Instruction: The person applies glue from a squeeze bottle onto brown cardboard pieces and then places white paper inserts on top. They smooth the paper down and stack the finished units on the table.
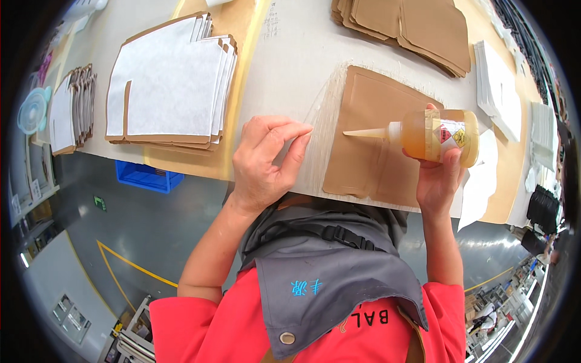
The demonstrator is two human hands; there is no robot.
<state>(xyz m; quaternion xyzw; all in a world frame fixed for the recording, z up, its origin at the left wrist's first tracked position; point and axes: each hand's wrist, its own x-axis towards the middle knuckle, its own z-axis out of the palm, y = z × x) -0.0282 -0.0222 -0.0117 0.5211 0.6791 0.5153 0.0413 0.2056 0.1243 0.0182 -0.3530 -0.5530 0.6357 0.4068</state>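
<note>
My right hand (pixel 440 181) is wrapped round a clear squeeze bottle (pixel 417 136) of amber liquid, probably glue. It lies tilted on its side, and its long pale nozzle (pixel 366 132) points left over a brown flat panel (pixel 375 163). The panel lies on the table near its front edge. Left of it, my left hand (pixel 266 154) is closed in a pinch, thumb against fingertips. What the pinch holds, if anything, is too small to make out. A thin, clear, streaky film (pixel 327 121) lies on the table between that hand and the panel.
A stack of white-faced panels with brown edges (pixel 169 85) stands at the left, a smaller stack (pixel 72 109) beyond it. Brown panels (pixel 405 27) are piled at the back. White pieces (pixel 499 91) lie at the right. A blue crate (pixel 148 176) sits below the table's left edge.
</note>
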